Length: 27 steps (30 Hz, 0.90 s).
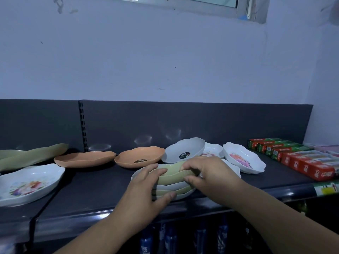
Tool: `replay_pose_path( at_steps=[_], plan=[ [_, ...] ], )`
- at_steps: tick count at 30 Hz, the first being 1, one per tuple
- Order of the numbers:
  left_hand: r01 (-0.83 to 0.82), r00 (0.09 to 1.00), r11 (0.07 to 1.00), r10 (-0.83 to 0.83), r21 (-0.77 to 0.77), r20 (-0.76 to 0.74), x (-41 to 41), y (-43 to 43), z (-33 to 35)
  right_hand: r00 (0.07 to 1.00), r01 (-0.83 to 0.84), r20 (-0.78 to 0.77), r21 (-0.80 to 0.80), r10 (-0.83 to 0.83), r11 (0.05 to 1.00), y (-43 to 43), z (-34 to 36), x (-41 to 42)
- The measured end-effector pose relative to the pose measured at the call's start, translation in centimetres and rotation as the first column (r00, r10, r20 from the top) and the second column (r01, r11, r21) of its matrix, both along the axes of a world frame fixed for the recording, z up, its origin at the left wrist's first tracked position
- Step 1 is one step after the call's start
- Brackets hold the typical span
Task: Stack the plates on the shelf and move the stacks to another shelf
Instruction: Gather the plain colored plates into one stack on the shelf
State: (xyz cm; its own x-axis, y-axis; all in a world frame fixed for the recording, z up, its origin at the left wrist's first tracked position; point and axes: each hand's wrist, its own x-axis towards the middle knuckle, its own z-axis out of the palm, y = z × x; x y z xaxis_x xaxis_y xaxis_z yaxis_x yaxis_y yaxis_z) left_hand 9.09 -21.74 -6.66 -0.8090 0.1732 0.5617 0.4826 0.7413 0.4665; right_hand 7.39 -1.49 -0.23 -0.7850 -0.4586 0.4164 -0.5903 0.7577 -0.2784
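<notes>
Plates are lying loose at the left of the shelf [91, 191]: green plates [33, 156] are leaning at the back, a floral plate [27, 184] is sitting by the front edge, and orange plates [84, 158] are resting further in. Moving right, we are bracing the stack [170, 189] with the left hand [146, 186], fingers lying over its left rim and thumb pressing under its lower edge. The right hand [209, 171] is pinching the top green plate [172, 174], fingers curling over the far rim and thumb on the near one. That plate's long axis is running left to right between both hands. We are judging it not yet seated, with the right hand placed to lower it. White plates [244, 158] and red boxes [302, 162] are sitting further right.
</notes>
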Motion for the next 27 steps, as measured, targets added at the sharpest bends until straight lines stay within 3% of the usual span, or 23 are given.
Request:
replay_pose_path(
  at_steps=[10,21,27],
  plan=[
    [-0.05,0.998,0.998,0.051,0.024,-0.034,-0.6,0.2,-0.1,0.994,-0.1,0.024,-0.122,0.104,0.987,0.2,-0.9,-0.7],
    [-0.118,0.991,0.993,0.117,-0.007,-0.071,-0.1,0.4,0.1,0.981,-0.188,0.023,-0.138,0.192,0.972,0.9,-2.6,-2.0],
    [-0.192,0.971,0.978,0.202,0.081,-0.126,-0.1,-0.4,1.2,0.984,-0.173,0.013,-0.193,0.178,0.966,2.0,-0.9,-3.1]
  ],
)
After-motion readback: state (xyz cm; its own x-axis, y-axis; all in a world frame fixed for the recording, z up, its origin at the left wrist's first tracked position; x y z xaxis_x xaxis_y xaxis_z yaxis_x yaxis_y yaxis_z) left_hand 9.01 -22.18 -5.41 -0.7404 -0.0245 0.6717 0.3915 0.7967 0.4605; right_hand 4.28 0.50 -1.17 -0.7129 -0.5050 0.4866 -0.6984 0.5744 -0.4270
